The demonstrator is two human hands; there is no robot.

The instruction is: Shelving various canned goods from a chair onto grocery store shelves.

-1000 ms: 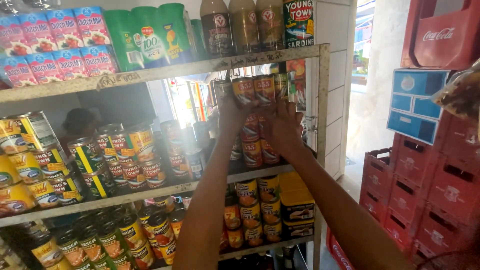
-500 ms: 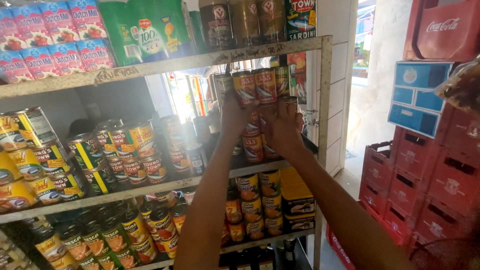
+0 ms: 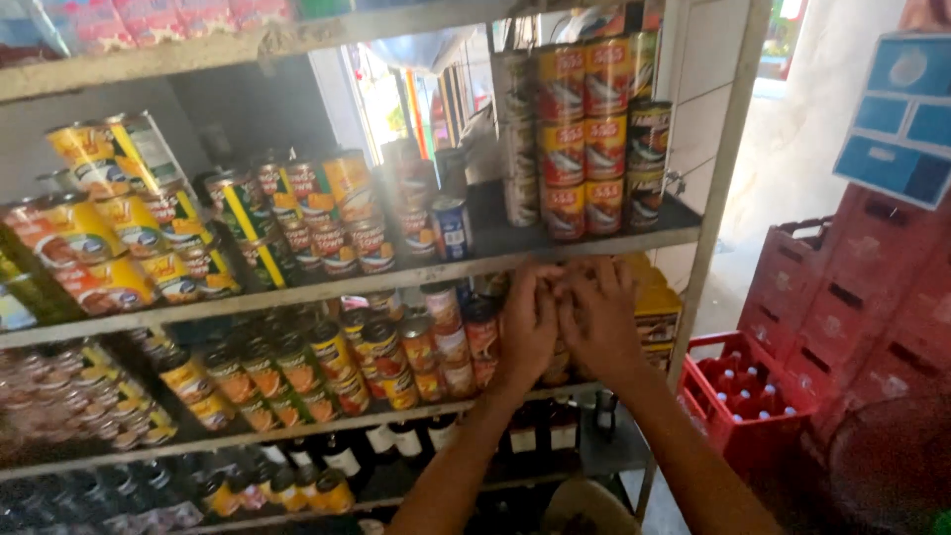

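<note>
Both hands sit at centre frame, pressed side by side against the front of the lower-middle shelf. Left hand (image 3: 528,322) and right hand (image 3: 599,317) touch each other at the fingertips, fingers curled inward, backs to the camera. What they grip, if anything, is hidden behind the knuckles; cannot tell how closed they are on it.

Nearest things: a row of cylindrical tins (image 3: 446,337) with glossy paper labels, red and orange, just left of the left hand. Yellow flat tins (image 3: 659,312), rectangular, peek out right of the right hand, partly covered by it.

Above, at upper centre: a stack of round red-and-yellow cans (image 3: 584,134), 3 high, metal rims visible. The shelf board (image 3: 327,285) is grey, dull, edge worn; the white metal upright (image 3: 728,168) runs down the right side.

Left of frame: yellow-labelled cans (image 3: 89,248) tilted and leaning, heavily blurred. Bottom shelf: dark bottles (image 3: 342,456) with white labels, tops cut by the shelf above.

Right of frame: red plastic crates (image 3: 872,297), ribbed, stacked; 1 lower crate (image 3: 753,396) holds red-capped bottles. Blue crate at upper right is cropped by the frame edge.
</note>
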